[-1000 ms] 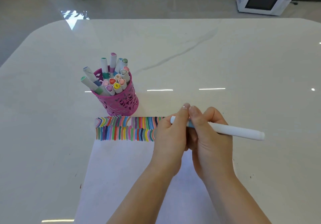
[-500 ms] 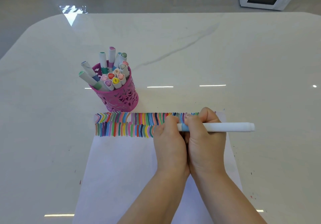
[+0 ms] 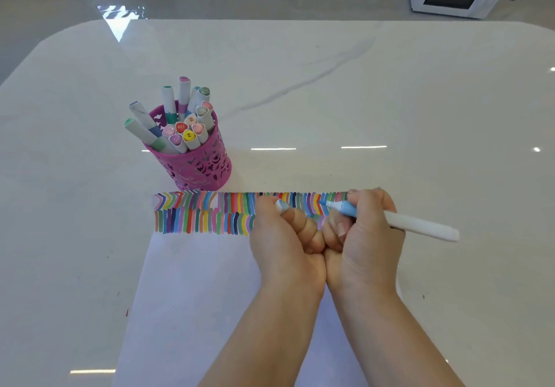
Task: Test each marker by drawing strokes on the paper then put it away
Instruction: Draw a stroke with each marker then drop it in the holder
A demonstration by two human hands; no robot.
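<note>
Since a second ago the cap [image 3: 280,206] has come off the marker [image 3: 420,226]: both hands were closed together over its capped end, and now that end is bare.

The left hand [image 3: 285,236] is curled around the cap, and the right hand [image 3: 369,224] grips the white barrel just behind the blue collar. The wet tip [image 3: 326,203] points back toward the pink pen holder [image 3: 198,170]. The two hands touch at the knuckles, to the right of the holder and nearer the person.

The paper [image 3: 195,296] lies on the near side of the holder, its far edge right at the holder's foot. Across that edge run two bands of coloured strokes [image 3: 204,209]. The upper band reaches the right-hand side, while the lower one disappears behind the hands. I'd say most of the testing is done, since about a dozen markers stand capped in the holder. This one has still to make its mark, be recapped and go back in.

As for writing, the cap ends carry numbers. A red cap [image 3: 181,127] reads 199 seen upside down, a yellow cap [image 3: 188,136] beside it looks like 44, and the rest are too small to make out.
</note>
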